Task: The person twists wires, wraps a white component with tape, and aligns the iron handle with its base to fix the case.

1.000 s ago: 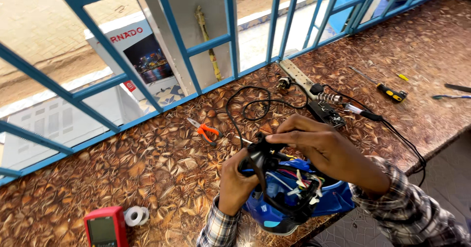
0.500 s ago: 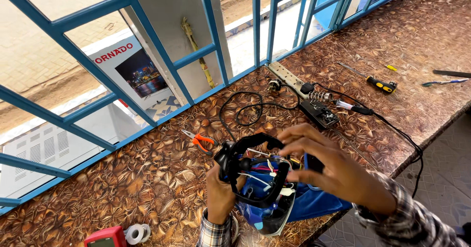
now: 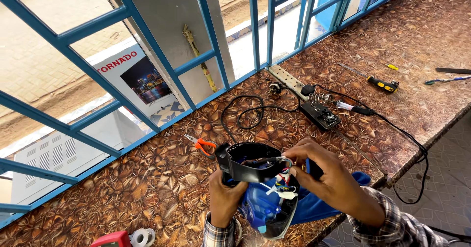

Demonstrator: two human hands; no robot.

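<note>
An opened blue and black electric iron (image 3: 262,198) with bare coloured wires showing sits tilted up at the near edge of the brown patterned counter (image 3: 147,188). My left hand (image 3: 224,198) grips the iron's black handle part from below. My right hand (image 3: 328,178) lies over its right side, fingertips pinching at the wires near the middle. A blue cloth (image 3: 319,205) lies under the iron and my right hand.
Orange-handled pliers (image 3: 202,144) lie just beyond the iron. Farther back are a coiled black cable (image 3: 250,112), a soldering iron on its stand (image 3: 326,107) and a yellow-black screwdriver (image 3: 378,81). A red meter (image 3: 110,239) and tape roll (image 3: 142,237) sit at front left. Blue window bars (image 3: 196,65) border the counter.
The iron has been lifted and turned in my hands, the black handle part now up front. My right hand's fingers have moved onto the wires.
</note>
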